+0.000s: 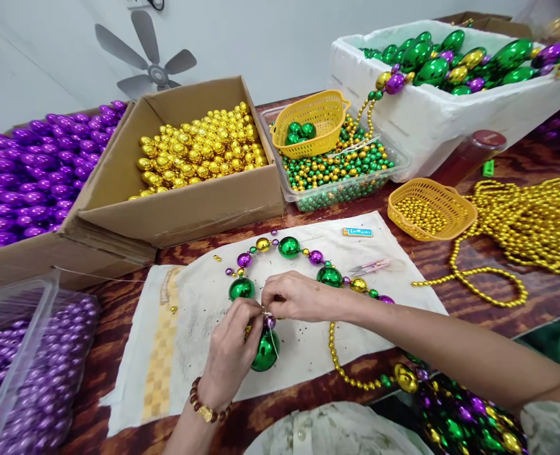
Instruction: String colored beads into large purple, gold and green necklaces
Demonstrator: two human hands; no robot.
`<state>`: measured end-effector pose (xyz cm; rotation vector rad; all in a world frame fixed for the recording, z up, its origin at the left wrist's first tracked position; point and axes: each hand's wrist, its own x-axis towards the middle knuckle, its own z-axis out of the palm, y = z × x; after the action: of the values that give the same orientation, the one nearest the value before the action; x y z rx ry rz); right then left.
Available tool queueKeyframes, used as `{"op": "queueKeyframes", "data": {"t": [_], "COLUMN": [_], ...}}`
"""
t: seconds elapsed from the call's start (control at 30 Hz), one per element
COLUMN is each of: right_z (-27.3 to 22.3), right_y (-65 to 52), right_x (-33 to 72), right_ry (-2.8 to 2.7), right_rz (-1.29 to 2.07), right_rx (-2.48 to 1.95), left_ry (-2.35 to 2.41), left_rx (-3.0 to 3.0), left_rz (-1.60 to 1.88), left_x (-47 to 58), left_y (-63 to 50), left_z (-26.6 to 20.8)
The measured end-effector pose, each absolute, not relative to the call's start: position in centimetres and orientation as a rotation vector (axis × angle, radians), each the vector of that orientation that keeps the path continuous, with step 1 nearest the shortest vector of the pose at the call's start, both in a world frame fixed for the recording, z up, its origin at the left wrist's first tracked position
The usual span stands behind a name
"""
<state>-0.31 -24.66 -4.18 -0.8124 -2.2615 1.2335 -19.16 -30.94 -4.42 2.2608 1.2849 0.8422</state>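
My left hand point(235, 338), with a brown beaded bracelet at the wrist, pinches the string of a bead strand. My right hand point(299, 296) meets it, its fingertips closed on the same string. Just below the fingers hang a small purple bead point(270, 322) and a big green ball point(265, 352), with a loose white thread end across them. The rest of the strand curves over the cloth in green, gold and purple, with a green ball point(241, 289) close to both hands. Fingertips partly hide the string where they meet.
On the white cloth point(204, 373) lie small scissors point(371, 266) and a blue-labelled lighter point(357, 232). Behind stand a cardboard box point(189, 208) of gold beads, a clear tray point(303, 201), and a foam box point(370, 120). A yellow basket point(464, 218) and gold bead strings point(531, 221) sit right.
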Motion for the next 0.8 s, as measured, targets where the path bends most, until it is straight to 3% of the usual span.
{"op": "queueKeyframes", "data": {"t": [0.13,0.57,0.67,0.8], "right_z": [-4.0,-4.5,-4.8,-4.3], "right_y": [-23.8,-21.7,-22.0,-22.4], "right_x": [-0.1,-1.2,-1.3,-1.0], "right_ry": [-2.135,-1.991,-1.951,-2.071], "right_rz": [1.551,2.022,2.027,1.741], "right_rx": [-0.948,-0.95,-0.945,-0.994], "left_ry": [1.284,1.307,1.286,1.259], "left_rx": [2.305,2.364,2.352,2.344], "left_rz": [0.87,0.844,0.87,0.917], "left_x": [-19.3,-19.4,-19.4,-19.6], "left_y": [-31.0,-31.2,-31.2,-31.2], "left_z": [-5.0,-5.3,-5.4,-5.6]}}
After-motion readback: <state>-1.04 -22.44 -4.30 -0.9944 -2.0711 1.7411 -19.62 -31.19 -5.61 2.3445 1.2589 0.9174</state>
